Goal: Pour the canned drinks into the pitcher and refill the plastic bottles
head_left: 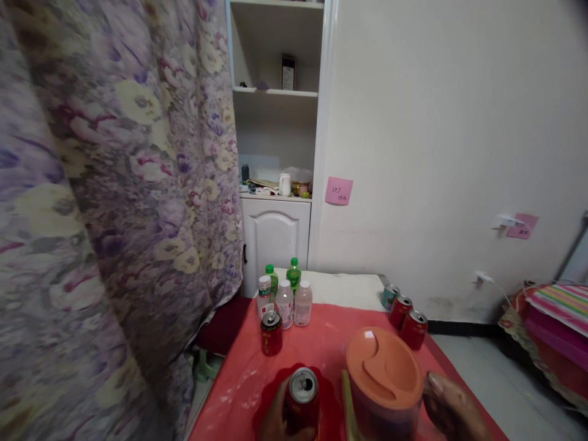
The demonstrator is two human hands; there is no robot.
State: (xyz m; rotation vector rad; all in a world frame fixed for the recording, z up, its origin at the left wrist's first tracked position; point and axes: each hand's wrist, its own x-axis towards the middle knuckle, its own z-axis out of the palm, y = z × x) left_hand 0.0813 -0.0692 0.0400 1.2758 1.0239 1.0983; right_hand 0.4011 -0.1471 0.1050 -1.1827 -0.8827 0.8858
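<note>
My left hand (pixel 274 416) is wrapped round a red drink can (pixel 303 407), opened at the top and held upright above a red scalloped mat (pixel 328 398). To its right stands a clear pitcher (pixel 390 424) with an orange lid (pixel 383 367). My right hand (pixel 452 407) is at the pitcher's right side, fingers curled where a handle seems to be; the grip is partly hidden. A yellowish strip-like edge (pixel 348 404) shows between the mat and the pitcher. Beyond my left hand stands a dark red and black can (pixel 271 335).
Clear bottles with white caps (pixel 285 306) and green-capped bottles (pixel 294 277) group at the table's back left. Two red cans (pixel 414 331) and a teal can (pixel 389 296) line the right edge. A floral curtain (pixel 138 184) hangs left; a white cabinet (pixel 277 236) stands behind.
</note>
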